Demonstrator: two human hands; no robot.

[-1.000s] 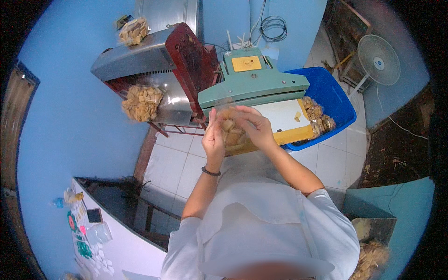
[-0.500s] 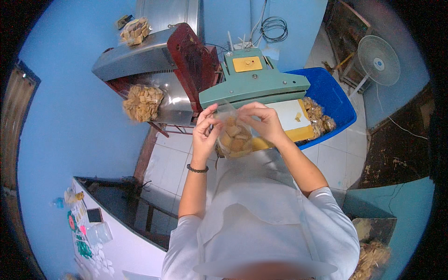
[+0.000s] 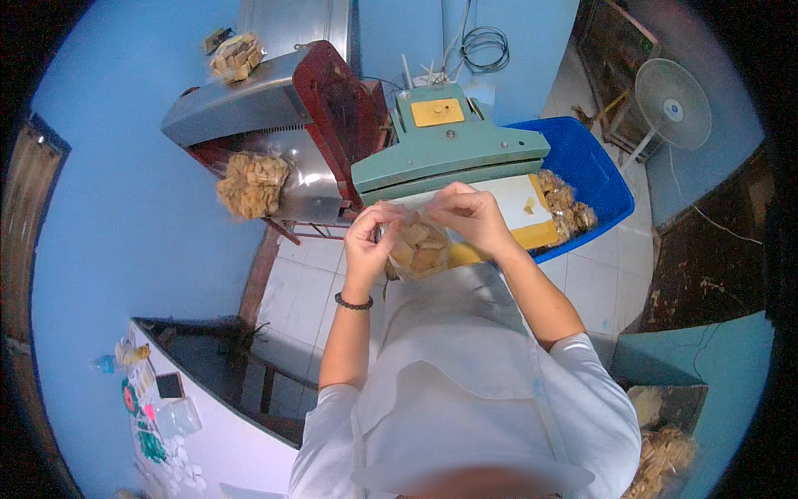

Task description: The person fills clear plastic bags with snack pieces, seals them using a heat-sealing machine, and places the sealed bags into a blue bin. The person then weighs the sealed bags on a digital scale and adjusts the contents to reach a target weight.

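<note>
While I pinch the mouth of the bag point(image 3: 418, 248) between both hands, the likeliest slip, as I judge it, is the film creasing or sliding unevenly, because my two pinches sit close together and the weight of the chips hangs below them. A chip riding up near the mouth could get caught in the sealer point(image 3: 449, 154) just above and spoil the closure; I cannot tell whether any sits that high. The bag could also drop if either pinch loosens, since nothing appears to support it from below. My left hand point(image 3: 370, 249) is closed narrowly, thumb and fingers nipping the bag's upper left edge. My right hand point(image 3: 472, 218) is likewise closed on the upper right edge, fingers curled over the film. The bag hangs between them at chest height, just in front of the sealer's green bar, with the blue tub point(image 3: 594, 170) of filled bags off to my right.
</note>
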